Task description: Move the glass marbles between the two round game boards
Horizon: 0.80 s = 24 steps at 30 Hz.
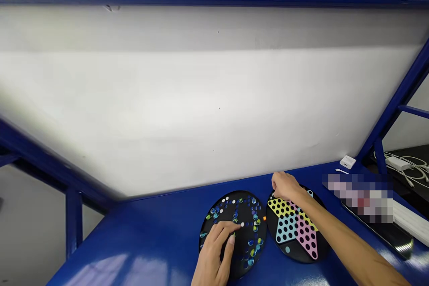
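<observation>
My left hand (214,250) reaches over the near-left part of a black round board (236,263) dotted with holes and glass marbles (254,247). Its index finger is stretched out beside a white round spot (242,224), with the thumb held apart from it. To the right lies a second black round board, a Chinese checkers board (286,228) with a yellow, blue and pink star. Over that board's far-left edge is my right hand (284,185), its fingers curled downward together. Whatever they may hold is hidden from view.
Both boards lie on a blue tabletop (150,232) against a white wall. A small orange piece (264,218) sits between them. Off to the right are a white charger (347,161), a blurred-out flat item (363,199), and a white keyboard-like strip (410,222). Blue metal posts frame the sides.
</observation>
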Motion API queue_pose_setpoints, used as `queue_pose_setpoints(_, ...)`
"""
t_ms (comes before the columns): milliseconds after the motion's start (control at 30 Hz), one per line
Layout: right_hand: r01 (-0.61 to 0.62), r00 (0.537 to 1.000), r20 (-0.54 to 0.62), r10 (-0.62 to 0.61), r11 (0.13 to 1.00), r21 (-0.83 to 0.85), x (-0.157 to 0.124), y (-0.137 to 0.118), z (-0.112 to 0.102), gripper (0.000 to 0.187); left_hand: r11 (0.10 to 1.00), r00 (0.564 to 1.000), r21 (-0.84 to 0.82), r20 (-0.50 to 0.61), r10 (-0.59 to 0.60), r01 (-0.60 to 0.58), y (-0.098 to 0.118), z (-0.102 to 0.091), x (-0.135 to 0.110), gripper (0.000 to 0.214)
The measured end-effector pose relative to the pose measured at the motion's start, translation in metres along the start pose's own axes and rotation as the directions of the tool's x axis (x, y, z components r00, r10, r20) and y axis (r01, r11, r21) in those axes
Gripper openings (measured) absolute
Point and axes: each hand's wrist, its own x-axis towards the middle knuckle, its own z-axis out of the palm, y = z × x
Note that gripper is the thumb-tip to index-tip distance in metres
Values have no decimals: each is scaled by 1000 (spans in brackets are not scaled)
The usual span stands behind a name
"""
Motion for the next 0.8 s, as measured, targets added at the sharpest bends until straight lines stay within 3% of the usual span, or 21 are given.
queue_pose_setpoints(67, 82, 997, -10, -82, 990, 113, -8, -2, 2, 11, 1000, 1000, 3, -1, 8, -8, 1, 0, 0, 31)
queue_pose_setpoints(167, 235, 969, -9, -247, 909, 344, -21, -16, 15, 8, 1000, 1000, 9, -5, 17, -17, 1, 1, 1, 30)
queue_pose_setpoints(367, 281, 960, -73, -271, 909, 307, -29, -41, 39, 12, 1000, 1000, 2, 12, 16, -16, -3, 1, 1, 33)
queue_pose_setpoints(500, 274, 955, -196, -223, 916, 292, -23, -18, 33, 16, 1000, 1000, -3, 25, 9, -9, -5, 1, 1, 33)
queue_pose_setpoints(567, 196, 959, -251, -131, 947, 254, -18, 4, 29, 17, 1000, 1000, -4, 27, 9, -9, -5, 2, 0, 33)
queue_pose_setpoints(667, 101, 974, -218, -61, 980, 173, -13, 33, 27, 18, 1000, 1000, -6, 26, 14, -14, -4, 3, 1, 32)
queue_pose_setpoints(800, 141, 980, -150, -133, 989, 45, -11, 42, 32, 16, 1000, 1000, -3, 16, 25, -24, -5, 3, 2, 31)
